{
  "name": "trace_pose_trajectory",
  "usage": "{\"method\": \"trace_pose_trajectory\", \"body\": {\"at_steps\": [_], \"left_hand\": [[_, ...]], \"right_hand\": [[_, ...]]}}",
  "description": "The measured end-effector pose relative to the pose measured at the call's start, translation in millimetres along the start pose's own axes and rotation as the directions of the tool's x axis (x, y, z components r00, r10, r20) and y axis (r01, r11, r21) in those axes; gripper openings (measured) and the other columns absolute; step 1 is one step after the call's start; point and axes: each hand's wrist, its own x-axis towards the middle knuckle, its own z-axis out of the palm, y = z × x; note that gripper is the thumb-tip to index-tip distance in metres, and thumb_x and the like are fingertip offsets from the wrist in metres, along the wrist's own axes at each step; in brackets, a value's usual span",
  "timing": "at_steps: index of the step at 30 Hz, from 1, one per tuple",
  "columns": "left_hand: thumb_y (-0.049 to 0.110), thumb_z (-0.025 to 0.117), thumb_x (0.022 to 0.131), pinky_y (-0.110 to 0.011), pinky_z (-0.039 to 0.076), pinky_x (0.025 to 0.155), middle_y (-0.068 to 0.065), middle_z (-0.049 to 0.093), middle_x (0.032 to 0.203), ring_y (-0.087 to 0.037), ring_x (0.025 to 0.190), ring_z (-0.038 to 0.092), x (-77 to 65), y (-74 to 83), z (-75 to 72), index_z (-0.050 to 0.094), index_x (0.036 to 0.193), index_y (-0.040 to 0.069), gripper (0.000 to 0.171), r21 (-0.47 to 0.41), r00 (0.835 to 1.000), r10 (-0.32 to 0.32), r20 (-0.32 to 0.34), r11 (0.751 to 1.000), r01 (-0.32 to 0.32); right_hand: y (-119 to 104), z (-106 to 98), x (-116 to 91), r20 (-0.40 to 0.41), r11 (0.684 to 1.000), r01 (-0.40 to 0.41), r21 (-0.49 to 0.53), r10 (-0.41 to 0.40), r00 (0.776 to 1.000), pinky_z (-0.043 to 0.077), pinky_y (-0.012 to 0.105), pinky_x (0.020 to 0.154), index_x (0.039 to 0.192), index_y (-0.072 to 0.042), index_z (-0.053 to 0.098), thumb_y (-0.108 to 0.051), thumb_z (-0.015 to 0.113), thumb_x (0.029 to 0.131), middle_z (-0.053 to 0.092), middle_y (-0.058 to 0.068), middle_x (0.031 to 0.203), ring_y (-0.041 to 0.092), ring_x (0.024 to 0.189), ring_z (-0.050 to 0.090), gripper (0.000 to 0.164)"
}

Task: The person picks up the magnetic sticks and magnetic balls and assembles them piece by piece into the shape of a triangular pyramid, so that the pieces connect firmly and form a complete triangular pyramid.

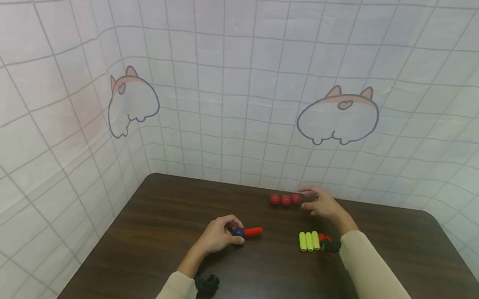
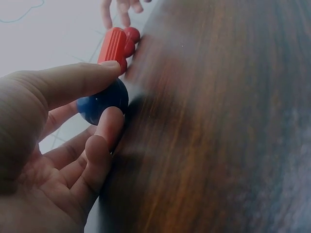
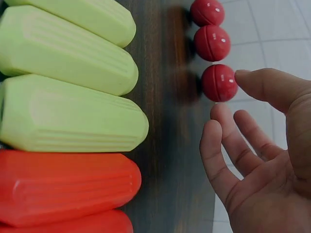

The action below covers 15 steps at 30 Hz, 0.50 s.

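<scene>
My left hand (image 1: 216,233) pinches a glossy blue ball (image 2: 103,102) between thumb and fingers. A red ribbed stick (image 1: 253,231) lies end-on against the ball, pointing right. Toward the back of the table, three red balls (image 1: 286,200) stand in a row. My right hand (image 3: 265,160) reaches beside the row's right end, fingers spread and loosely bent. Its thumb tip is right at the nearest red ball (image 3: 219,83), and the fingertips sit just beneath that ball in the right wrist view. Nothing is gripped in this hand.
Three yellow-green ribbed sticks (image 1: 309,241) lie side by side near my right forearm. Red sticks (image 3: 73,187) lie alongside them, partly covered by the wrist strap in the head view. A white grid-patterned curtain (image 1: 227,96) hangs behind the dark wooden table (image 1: 166,200).
</scene>
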Motion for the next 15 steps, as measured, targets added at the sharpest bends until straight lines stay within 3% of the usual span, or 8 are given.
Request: {"method": "trace_pose_trajectory", "body": {"at_steps": [15], "left_hand": [[0.023, 0.087, 0.081, -0.026, 0.045, 0.057, -0.003, 0.067, 0.100, -0.012, 0.065, 0.057, -1.1, 0.8, -0.3, 0.070, 0.105, 0.021, 0.029, 0.000, 1.000, 0.003, 0.001, 1.000, -0.003]], "right_hand": [[9.8, 12.2, 17.0, 0.003, 1.000, -0.027, -0.012, 0.027, 1.000, 0.058, 0.043, 0.081, 0.146, -0.008, 0.050, -0.006, 0.064, 0.098, 0.037, 0.035, 0.155, 0.043, 0.123, 0.059, 0.050]]}}
